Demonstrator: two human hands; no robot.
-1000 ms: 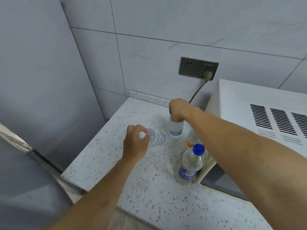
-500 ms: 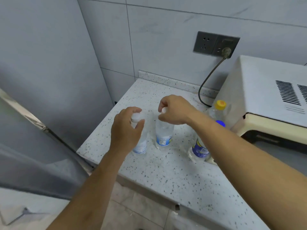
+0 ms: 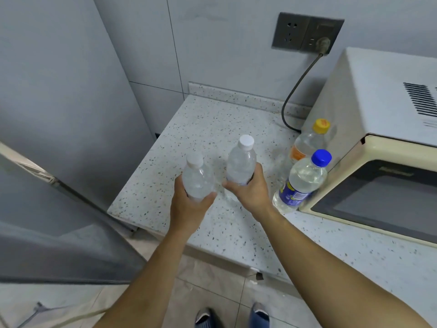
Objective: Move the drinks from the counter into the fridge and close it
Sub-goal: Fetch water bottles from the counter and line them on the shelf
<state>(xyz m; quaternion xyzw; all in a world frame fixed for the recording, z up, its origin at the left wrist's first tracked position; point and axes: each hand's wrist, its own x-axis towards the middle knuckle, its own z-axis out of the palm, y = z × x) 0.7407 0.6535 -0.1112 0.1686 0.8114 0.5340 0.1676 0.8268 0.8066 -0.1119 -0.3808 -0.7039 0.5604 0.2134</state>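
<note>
I hold one clear white-capped plastic bottle (image 3: 197,179) in my left hand (image 3: 189,204) and its twin (image 3: 241,163) in my right hand (image 3: 251,192), above the speckled counter (image 3: 212,119). Carrying step; next I judge a leftward turn to the grey fridge (image 3: 59,102). The blue-capped bottle (image 3: 302,181) and yellow-capped bottle (image 3: 309,140) wait beside the cream microwave (image 3: 378,102)

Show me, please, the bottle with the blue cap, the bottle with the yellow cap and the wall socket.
blue-capped bottle (image 3: 305,178), head view, clear body
yellow-capped bottle (image 3: 308,143), head view, shoulder below cap
wall socket (image 3: 292,31), head view, left plate
</note>
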